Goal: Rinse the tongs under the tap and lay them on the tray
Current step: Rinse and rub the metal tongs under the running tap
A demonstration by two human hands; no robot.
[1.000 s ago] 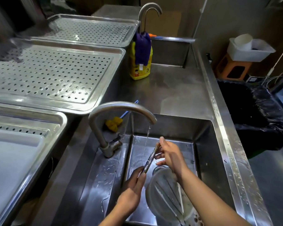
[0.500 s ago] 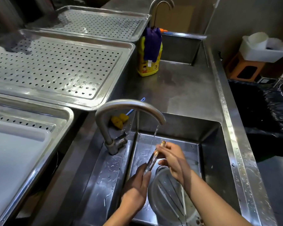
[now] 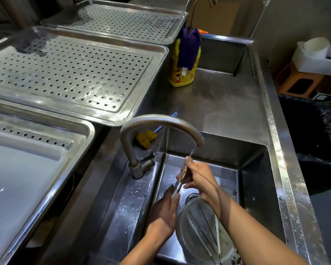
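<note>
Slim metal tongs [image 3: 180, 179] are held slanted in the sink [image 3: 256, 180], under the stream running from the curved tap [image 3: 161, 121]. My left hand [image 3: 165, 213] grips their lower end. My right hand [image 3: 198, 178] is closed around their upper end, where the water strikes. Much of the tongs is hidden by my fingers. A perforated steel tray [image 3: 71, 73] lies on the counter to the left of the sink, with a second perforated tray [image 3: 122, 22] behind it.
A clear bowl [image 3: 201, 232] holding several thin utensils sits in the sink below my hands. A yellow soap bottle [image 3: 180, 73] draped with a purple cloth stands behind. A yellow sponge brush [image 3: 144, 137] lies by the tap. A deeper tray [image 3: 36, 159] is at the left, a black bin bag [image 3: 313, 131] at the right.
My right hand has slid a little up the tongs toward the spout. The view has shifted slightly; both hands keep their hold.
</note>
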